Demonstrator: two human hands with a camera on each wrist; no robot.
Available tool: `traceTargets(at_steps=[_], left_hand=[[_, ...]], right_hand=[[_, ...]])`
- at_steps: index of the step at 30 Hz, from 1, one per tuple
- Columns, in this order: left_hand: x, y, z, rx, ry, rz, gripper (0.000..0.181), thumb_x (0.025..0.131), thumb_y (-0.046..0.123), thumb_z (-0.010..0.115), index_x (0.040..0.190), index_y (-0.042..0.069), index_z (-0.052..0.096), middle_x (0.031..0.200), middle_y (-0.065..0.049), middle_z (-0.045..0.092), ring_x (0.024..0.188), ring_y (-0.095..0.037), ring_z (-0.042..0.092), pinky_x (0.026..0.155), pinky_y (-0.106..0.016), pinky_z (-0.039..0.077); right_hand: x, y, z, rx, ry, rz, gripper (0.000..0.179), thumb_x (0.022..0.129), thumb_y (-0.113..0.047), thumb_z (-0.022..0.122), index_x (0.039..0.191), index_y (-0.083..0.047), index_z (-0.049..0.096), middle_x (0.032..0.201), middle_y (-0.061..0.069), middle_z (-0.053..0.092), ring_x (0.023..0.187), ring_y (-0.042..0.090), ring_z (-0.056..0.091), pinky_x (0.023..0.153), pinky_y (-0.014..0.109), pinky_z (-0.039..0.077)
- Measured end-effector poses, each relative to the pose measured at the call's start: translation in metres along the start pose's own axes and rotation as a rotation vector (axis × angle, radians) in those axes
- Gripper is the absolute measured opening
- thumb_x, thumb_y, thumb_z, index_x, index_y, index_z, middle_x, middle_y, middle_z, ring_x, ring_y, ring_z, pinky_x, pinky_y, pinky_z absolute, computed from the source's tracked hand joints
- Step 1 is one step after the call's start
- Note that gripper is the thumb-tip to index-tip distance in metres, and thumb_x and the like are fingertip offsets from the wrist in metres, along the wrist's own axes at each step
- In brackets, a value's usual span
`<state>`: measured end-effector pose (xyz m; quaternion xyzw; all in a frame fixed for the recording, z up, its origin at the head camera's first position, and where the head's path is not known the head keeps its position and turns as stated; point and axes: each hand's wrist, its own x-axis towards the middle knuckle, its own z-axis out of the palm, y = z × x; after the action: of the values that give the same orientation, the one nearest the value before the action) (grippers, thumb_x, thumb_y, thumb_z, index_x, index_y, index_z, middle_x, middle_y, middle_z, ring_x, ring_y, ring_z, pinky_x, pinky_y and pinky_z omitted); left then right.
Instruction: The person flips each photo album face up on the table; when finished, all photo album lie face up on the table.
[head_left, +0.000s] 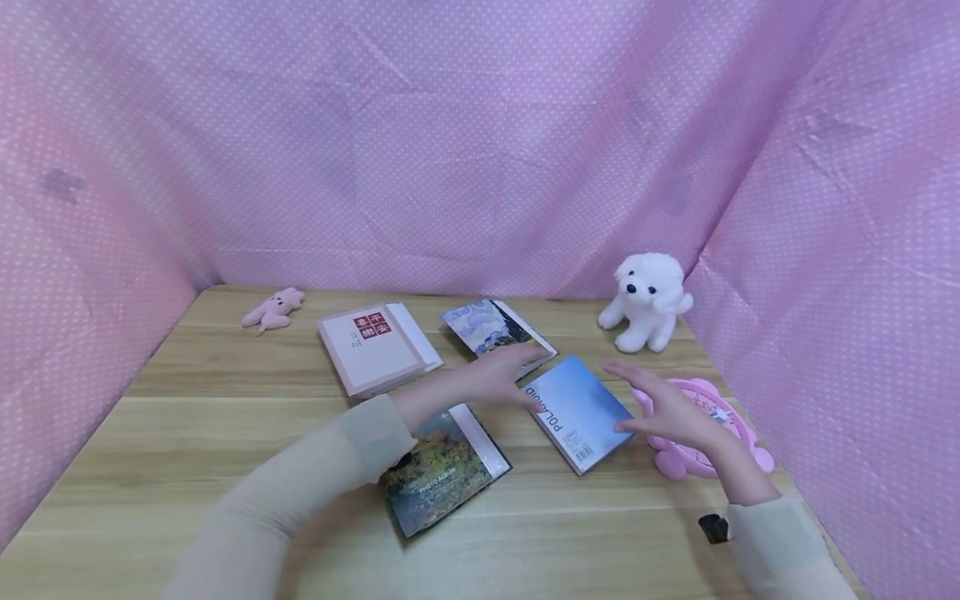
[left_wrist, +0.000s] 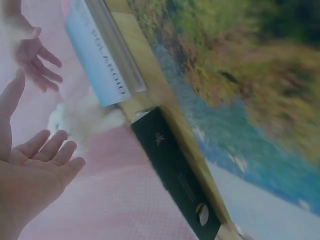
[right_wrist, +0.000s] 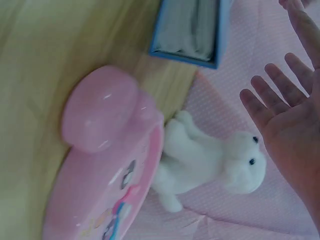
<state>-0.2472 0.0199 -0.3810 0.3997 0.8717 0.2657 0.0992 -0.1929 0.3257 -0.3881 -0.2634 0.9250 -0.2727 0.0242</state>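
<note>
A blue album lettered POLAROID (head_left: 577, 408) lies flat on the table between my two hands. My left hand (head_left: 498, 379) hovers at its left side with thumb and fingers spread, and in the left wrist view its palm faces the album's spine across a gap. Over the album's right side, my right hand (head_left: 663, 408) is held with fingers extended; the right wrist view shows that palm (right_wrist: 295, 105) holding nothing. Below my left forearm lies a photo album with an autumn landscape cover (head_left: 442, 475). A landscape-painting album (head_left: 491, 325) with a dark green spine (left_wrist: 172, 170) sits behind my left hand.
A white album with red characters (head_left: 371, 346) lies left of centre. At the back left is a small pink plush toy (head_left: 274, 310). A white plush dog (head_left: 645, 302) sits at the back right, and a pink plastic toy (head_left: 682, 458) lies beneath my right hand.
</note>
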Motion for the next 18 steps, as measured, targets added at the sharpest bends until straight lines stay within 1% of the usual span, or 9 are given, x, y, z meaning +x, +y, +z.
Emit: traceTargets(at_steps=[3,4,5,7,10,13,18], left_hand=[[0.011,-0.001,0.008,0.006,-0.018,-0.012,0.083,0.078,0.037,0.077,0.144,0.009,0.037,0.146,-0.006,0.043,0.133,-0.022,0.040,0.110,-0.034,0.035],[0.014,-0.002,0.011,0.020,-0.022,-0.015,0.083,0.077,0.037,0.077,0.144,0.007,0.038,0.145,-0.006,0.044,0.132,-0.022,0.041,0.109,-0.032,0.035],[0.017,-0.003,0.014,0.026,-0.028,-0.013,0.083,0.077,0.036,0.078,0.143,0.007,0.038,0.145,-0.006,0.044,0.132,-0.021,0.042,0.109,-0.030,0.035],[0.024,-0.007,0.020,0.033,-0.039,-0.016,0.084,0.075,0.036,0.079,0.143,0.006,0.039,0.144,-0.006,0.044,0.131,-0.020,0.043,0.109,-0.029,0.035],[0.031,-0.011,0.026,0.052,-0.074,-0.013,0.086,0.074,0.035,0.080,0.144,0.006,0.037,0.146,-0.006,0.043,0.132,-0.019,0.042,0.110,-0.027,0.033],[0.034,-0.013,0.029,0.068,-0.106,-0.028,0.088,0.074,0.033,0.081,0.144,0.006,0.036,0.147,-0.005,0.041,0.134,-0.019,0.040,0.111,-0.026,0.030],[0.036,-0.013,0.029,0.107,-0.128,-0.048,0.086,0.074,0.027,0.081,0.144,0.004,0.036,0.147,-0.007,0.041,0.135,-0.019,0.039,0.112,-0.025,0.029]], right_hand=[[-0.003,0.009,0.004,-0.013,-0.029,0.023,0.088,0.071,-0.036,0.081,0.144,-0.012,0.038,0.146,0.013,0.041,0.131,0.037,0.039,0.103,0.056,0.036],[-0.004,0.011,0.006,-0.016,-0.039,0.023,0.089,0.071,-0.036,0.081,0.144,-0.012,0.038,0.145,0.013,0.041,0.131,0.037,0.039,0.103,0.057,0.036],[-0.004,0.013,0.007,-0.019,-0.048,0.019,0.090,0.070,-0.036,0.082,0.144,-0.010,0.038,0.145,0.014,0.041,0.128,0.037,0.042,0.102,0.056,0.037],[-0.004,0.017,0.010,-0.020,-0.073,0.015,0.091,0.069,-0.035,0.083,0.143,-0.008,0.038,0.144,0.015,0.042,0.127,0.038,0.044,0.102,0.056,0.038],[-0.002,0.020,0.012,-0.003,-0.119,0.013,0.091,0.069,-0.029,0.083,0.143,-0.003,0.037,0.141,0.017,0.045,0.123,0.038,0.048,0.100,0.053,0.041],[-0.001,0.022,0.013,0.011,-0.157,0.023,0.092,0.070,-0.026,0.083,0.143,0.001,0.035,0.139,0.021,0.047,0.120,0.039,0.051,0.097,0.049,0.044],[0.001,0.022,0.014,0.010,-0.186,0.069,0.096,0.068,-0.021,0.084,0.146,-0.002,0.032,0.141,0.020,0.044,0.119,0.035,0.053,0.096,0.046,0.047]])
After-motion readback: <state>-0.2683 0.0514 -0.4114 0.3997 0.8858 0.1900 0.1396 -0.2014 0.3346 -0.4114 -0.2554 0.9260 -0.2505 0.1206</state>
